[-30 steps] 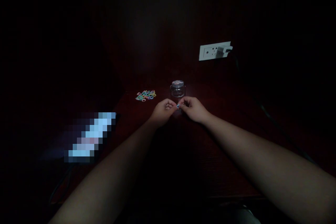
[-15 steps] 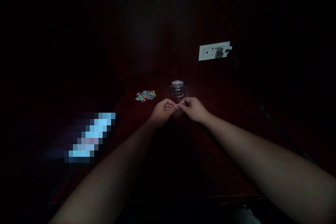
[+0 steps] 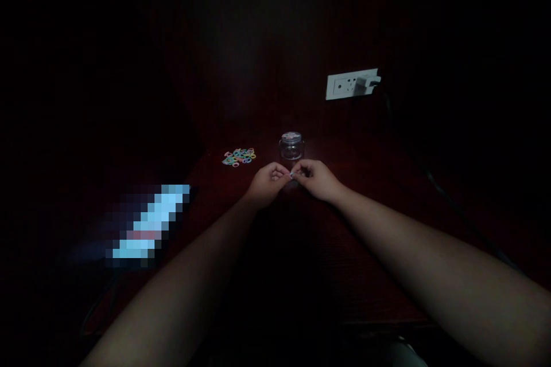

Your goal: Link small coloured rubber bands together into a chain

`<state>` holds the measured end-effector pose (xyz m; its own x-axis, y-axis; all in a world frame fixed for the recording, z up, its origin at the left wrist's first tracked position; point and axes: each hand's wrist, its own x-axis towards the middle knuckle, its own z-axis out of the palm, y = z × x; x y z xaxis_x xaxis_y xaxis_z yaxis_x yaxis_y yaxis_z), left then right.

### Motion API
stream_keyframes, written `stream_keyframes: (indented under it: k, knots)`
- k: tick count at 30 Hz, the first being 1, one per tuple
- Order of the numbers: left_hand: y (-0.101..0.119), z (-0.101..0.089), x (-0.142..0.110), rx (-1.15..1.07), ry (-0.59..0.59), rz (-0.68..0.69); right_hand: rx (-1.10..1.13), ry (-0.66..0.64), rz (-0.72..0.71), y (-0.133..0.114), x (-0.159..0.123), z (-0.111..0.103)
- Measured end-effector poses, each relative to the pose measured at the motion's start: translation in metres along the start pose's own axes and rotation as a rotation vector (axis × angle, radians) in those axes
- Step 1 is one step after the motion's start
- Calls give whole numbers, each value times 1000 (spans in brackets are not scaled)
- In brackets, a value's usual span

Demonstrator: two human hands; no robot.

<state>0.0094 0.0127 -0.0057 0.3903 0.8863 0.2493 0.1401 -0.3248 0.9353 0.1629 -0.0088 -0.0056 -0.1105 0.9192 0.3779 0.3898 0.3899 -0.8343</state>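
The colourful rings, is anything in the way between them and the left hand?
Nothing visible stands between the rings and the left hand, whose fingers pinch something small with the right hand. The jar sits right of the rings, out of that path.

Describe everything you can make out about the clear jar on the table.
The jar is small, squat and see-through, looking like glass or clear plastic. Its lid is on, topped with a pale, pinkish pattern too small to read. It stands upright on the dark reddish table, just beyond the left hand and right hand; neither holds it. Its lower edge is dim, so its base is hard to make out.
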Motion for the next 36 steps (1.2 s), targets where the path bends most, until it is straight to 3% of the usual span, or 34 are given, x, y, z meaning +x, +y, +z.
stream_keyframes:
  k: [9,23,36]
  knots:
    - [2,0,-1,-10,-16,-15,56,-1,-14,2,1,0]
    - [-1,-1,0,-11,-19,4,209,-5,94,-1,-1,0]
    - [1,-1,-1,6,-14,-4,194,-11,93,0,-1,0]
